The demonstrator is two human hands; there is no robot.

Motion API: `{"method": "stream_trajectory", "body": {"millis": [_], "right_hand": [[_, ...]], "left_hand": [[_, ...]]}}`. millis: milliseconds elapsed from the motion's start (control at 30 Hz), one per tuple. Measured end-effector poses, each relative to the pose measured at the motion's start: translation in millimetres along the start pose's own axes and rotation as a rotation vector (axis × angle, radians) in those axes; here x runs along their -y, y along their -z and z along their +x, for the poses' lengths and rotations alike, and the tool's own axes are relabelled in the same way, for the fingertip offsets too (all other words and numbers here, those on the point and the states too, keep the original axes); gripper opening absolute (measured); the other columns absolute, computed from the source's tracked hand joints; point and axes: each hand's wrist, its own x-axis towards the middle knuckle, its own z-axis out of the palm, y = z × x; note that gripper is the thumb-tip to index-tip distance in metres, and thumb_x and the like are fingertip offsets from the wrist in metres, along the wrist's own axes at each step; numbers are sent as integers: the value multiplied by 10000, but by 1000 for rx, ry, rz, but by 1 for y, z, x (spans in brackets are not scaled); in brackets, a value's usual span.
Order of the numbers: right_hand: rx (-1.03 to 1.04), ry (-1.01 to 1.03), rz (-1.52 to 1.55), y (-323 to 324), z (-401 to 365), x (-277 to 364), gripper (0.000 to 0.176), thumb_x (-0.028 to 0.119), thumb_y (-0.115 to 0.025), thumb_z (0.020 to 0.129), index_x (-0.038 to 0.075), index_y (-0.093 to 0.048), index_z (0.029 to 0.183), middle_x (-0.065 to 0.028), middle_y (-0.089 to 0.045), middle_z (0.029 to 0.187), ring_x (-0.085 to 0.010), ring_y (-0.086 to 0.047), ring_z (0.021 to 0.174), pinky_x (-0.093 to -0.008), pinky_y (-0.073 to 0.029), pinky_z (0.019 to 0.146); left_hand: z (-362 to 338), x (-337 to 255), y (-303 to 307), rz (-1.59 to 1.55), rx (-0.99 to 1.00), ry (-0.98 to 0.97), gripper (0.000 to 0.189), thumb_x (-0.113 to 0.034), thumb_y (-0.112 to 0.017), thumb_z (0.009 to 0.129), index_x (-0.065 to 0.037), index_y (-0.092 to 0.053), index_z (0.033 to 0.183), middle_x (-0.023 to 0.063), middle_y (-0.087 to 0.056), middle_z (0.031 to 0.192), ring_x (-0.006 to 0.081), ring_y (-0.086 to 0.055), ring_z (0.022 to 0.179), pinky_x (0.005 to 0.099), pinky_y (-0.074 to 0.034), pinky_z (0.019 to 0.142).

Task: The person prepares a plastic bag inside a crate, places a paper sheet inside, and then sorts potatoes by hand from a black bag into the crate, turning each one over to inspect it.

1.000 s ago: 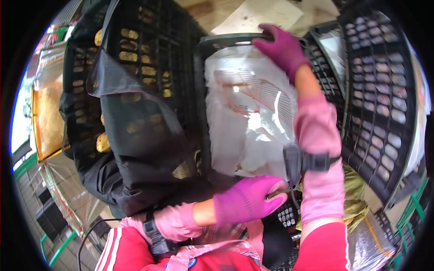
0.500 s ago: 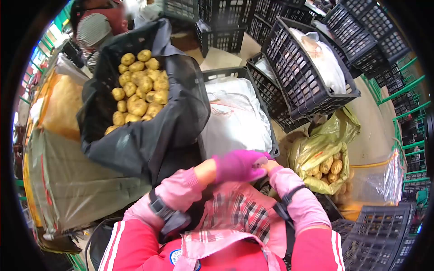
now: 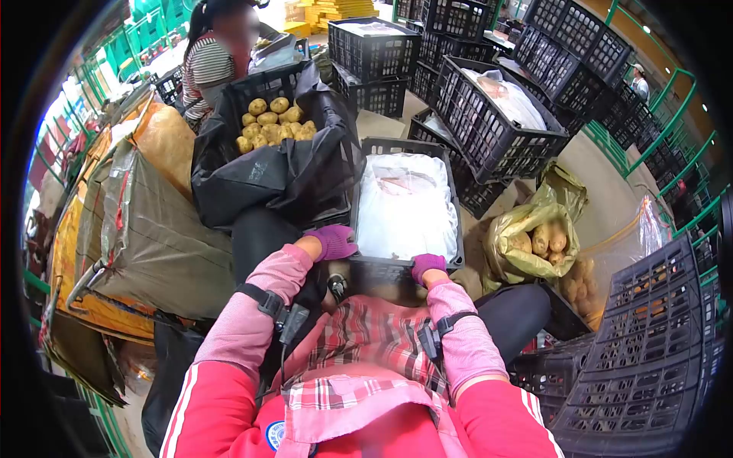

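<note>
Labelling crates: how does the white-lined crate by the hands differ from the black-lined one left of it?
The white-lined crate has a white bag, the black-lined crate a black one draped over its sides. The black-lined crate holds potatoes; the white-lined shows none. The left hand and right hand sit at the white-lined crate's near rim, not the other's. Both are black lattice crates.

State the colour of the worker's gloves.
Purple-magenta, on both the left hand and right hand; head view.
</note>
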Motion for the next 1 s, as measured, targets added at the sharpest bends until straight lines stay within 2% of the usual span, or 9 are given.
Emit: {"method": "stream_trajectory", "body": {"millis": [133,267,367,567,633,700,833,967,1000], "right_hand": [[79,-21,44,-7,-27,18,334,294,-581,843,158,-736,1105,-139,-709,1135,-340,-673,1075,-462,-526,903],[177,4,195,-6,-33,15,434,378,-629,834,90,-704,1150,-182,-677,1200,-355,-646,1120,-433,-507,959],[328,49,194,69,-47,13,498,435,-638,844,107,-675,1216,-178,-661,1235,-346,-627,1155,-414,-485,995],[-176,14,402,137,-13,-22,545,435,-634,863,140,-600,1320,-162,-626,1296,-324,-602,1186,-417,-456,1029],[-202,-7,385,133,12,-24,576,430,-649,844,160,-568,1346,-136,-540,1403,-318,-517,1283,-423,-424,1058],[-232,-17,323,118,51,-22,613,428,-660,830,172,-539,1374,-124,-478,1469,-318,-455,1344,-429,-402,1076],[-440,35,-66,96,109,-3,601,426,-666,823,252,-532,1383,-123,-452,1462,-305,-406,1351,-454,-384,1072],[-183,59,255,109,133,-25,248,362,-671,838,212,-763,1012,-39,-557,1394,-282,-419,1339,-423,-385,1065],[-414,61,485,105,130,-32,194,320,-694,830,158,-776,898,-23,-673,1210,-288,-550,1199,-397,-443,1000]], "left_hand": [[-7,-21,11,-25,225,-240,338,-360,-582,909,-33,-627,985,212,-652,955,392,-632,919,436,-489,801],[-3,-52,40,-19,209,-244,363,-382,-550,934,-37,-611,1028,221,-646,972,400,-631,940,445,-489,808],[18,-57,67,11,281,-332,375,-394,-551,935,-46,-612,1061,226,-650,1000,401,-632,952,445,-492,814],[77,-26,22,-147,-132,-421,459,-354,-607,912,-15,-600,1220,210,-659,1113,377,-632,1037,442,-501,911],[69,-34,24,10,123,-310,426,-407,-585,883,-41,-622,1099,207,-662,1054,388,-638,984,470,-491,893],[69,-31,11,18,226,-333,480,-390,-620,874,-27,-609,1189,214,-654,1076,386,-632,1013,463,-499,901],[68,-29,10,-21,227,-261,459,-391,-615,869,-47,-611,1173,195,-656,1042,375,-639,992,468,-504,872],[72,-26,26,68,231,-138,484,-393,-615,871,-55,-595,1217,190,-645,1101,369,-628,1037,462,-494,887],[72,-27,29,57,202,-122,492,-392,-615,873,-54,-589,1230,189,-640,1122,370,-621,1054,462,-489,898]]}}
